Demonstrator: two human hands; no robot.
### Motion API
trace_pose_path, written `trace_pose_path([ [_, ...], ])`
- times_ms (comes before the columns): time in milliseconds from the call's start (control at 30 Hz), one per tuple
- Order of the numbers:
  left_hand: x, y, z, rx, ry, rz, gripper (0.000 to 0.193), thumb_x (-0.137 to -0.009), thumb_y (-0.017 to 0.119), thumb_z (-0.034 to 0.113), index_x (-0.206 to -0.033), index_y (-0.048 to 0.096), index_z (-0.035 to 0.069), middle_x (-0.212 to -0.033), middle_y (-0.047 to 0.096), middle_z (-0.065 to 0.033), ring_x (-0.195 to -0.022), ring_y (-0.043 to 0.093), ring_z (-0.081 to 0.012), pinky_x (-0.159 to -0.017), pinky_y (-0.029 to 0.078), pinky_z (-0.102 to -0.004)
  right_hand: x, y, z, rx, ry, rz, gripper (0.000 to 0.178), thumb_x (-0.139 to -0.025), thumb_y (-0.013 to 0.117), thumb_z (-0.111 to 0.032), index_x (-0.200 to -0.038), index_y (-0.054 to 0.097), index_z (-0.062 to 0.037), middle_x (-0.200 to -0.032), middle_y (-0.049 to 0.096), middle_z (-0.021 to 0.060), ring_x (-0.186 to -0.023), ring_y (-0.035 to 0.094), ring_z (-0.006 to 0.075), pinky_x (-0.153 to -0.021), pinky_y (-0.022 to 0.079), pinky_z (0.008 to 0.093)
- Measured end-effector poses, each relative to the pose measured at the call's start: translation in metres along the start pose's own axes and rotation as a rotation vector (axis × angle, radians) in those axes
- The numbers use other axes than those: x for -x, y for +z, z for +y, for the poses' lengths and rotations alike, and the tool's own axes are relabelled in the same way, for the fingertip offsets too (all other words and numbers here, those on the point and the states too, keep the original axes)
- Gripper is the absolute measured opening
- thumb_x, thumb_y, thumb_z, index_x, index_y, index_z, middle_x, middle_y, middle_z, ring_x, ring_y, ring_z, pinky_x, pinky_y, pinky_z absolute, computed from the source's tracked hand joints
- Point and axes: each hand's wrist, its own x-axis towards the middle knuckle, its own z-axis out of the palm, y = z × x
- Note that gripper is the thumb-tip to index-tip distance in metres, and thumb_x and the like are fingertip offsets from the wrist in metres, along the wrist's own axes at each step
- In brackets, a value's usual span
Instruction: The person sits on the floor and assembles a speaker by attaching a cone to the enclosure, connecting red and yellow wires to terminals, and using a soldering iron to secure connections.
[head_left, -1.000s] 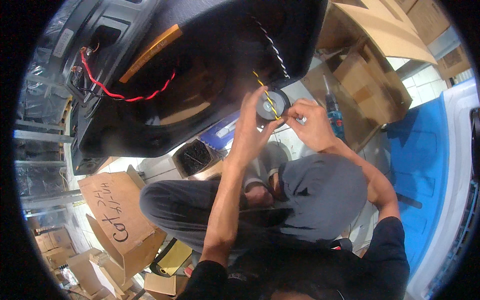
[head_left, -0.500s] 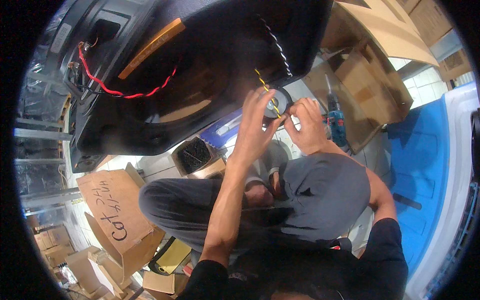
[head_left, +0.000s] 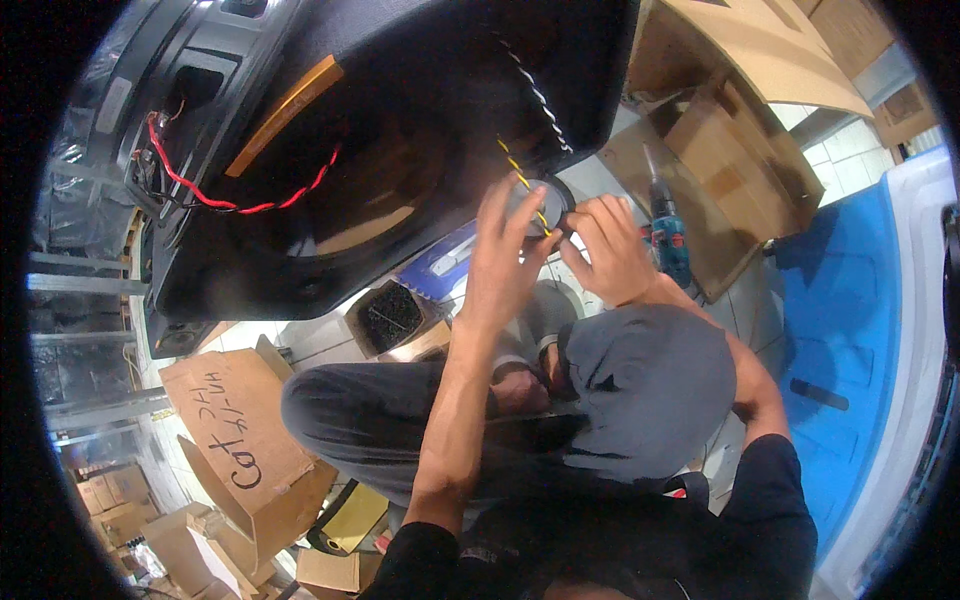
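A yellow-and-black twisted wire (head_left: 513,166) comes out of a black speaker cabinet (head_left: 290,280) and runs to a small round speaker driver (head_left: 562,197) with a grey back and dark rim. My left hand (head_left: 503,245) reaches over the driver, its thumb and fingers closed about the end of that wire. Opposite it, my right hand (head_left: 612,250) has its fingertips pinched at the driver's rim, close to the wire end. The exact contact between wire and driver is hidden by my fingers. From the cabinet also hang a white-and-black twisted wire (head_left: 541,97) and a red-and-black twisted wire (head_left: 243,208).
A teal power drill (head_left: 668,235) stands right of my hands, beside an open cardboard box (head_left: 745,150). A small box of dark screws (head_left: 390,318) sits below the cabinet. Another carton (head_left: 240,420) lies left of my knee; a blue panel (head_left: 840,330) is at the right.
The whole view has shifted a little, so the cabinet appears slightly further left. Both hands keep much the same hold at the wire and driver, with small finger movements.
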Motion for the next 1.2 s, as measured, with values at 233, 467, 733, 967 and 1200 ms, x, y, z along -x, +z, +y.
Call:
trace_pose_path([
  [233,-0.004,-0.004,0.003,0.070,-0.046,0.001,0.068,-0.076,0.083,0.000,-0.138,0.056,0.008,-0.143,0.053,-0.0242,-0.132,0.054,-0.0393,-0.107,0.047,-0.0451,-0.014,-0.007,0.000,0.084,-0.089,-0.061,0.021,-0.075,0.069,-0.005,-0.093,0.060,0.0010,-0.089,0.055,0.0140,-0.086,0.054,0.0321,-0.077,0.043,0.0437],
  [467,-0.002,-0.001,0.000,0.074,-0.042,0.032,0.065,-0.076,0.084,0.000,-0.135,0.058,0.006,-0.144,0.053,-0.0240,-0.133,0.054,-0.0385,-0.107,0.047,-0.0449,-0.007,0.005,-0.006,0.086,0.007,-0.029,0.024,-0.073,0.068,-0.003,-0.095,0.060,0.0015,-0.090,0.055,0.0149,-0.086,0.054,0.0330,-0.078,0.043,0.0436],
  [733,-0.002,-0.008,-0.001,0.068,-0.035,-0.042,0.076,-0.072,0.088,0.006,-0.140,0.054,0.008,-0.148,0.051,-0.0217,-0.137,0.050,-0.0391,-0.111,0.044,-0.0467,0.004,0.004,-0.003,0.036,0.058,-0.019,0.024,-0.079,0.073,-0.006,-0.099,0.061,-0.0010,-0.099,0.058,0.0128,-0.094,0.056,0.0326,-0.082,0.045,0.0444],
  [967,-0.003,-0.014,0.000,0.029,-0.012,-0.052,0.079,-0.072,0.088,0.007,-0.143,0.053,0.010,-0.148,0.052,-0.0203,-0.140,0.047,-0.0396,-0.115,0.040,-0.0479,0.008,-0.001,-0.006,-0.056,0.134,0.025,0.026,-0.081,0.077,-0.012,-0.100,0.064,-0.0019,-0.100,0.060,0.0115,-0.094,0.057,0.0318,-0.083,0.045,0.0428],
  [1200,-0.003,-0.016,0.001,0.036,-0.030,-0.021,0.076,-0.073,0.086,0.001,-0.142,0.053,0.006,-0.142,0.058,-0.0186,-0.136,0.052,-0.0369,-0.116,0.039,-0.0482,0.007,-0.001,-0.006,-0.107,0.153,0.066,0.020,-0.082,0.076,-0.011,-0.096,0.065,-0.0024,-0.094,0.061,0.0112,-0.090,0.057,0.0317,-0.080,0.045,0.0421],
])
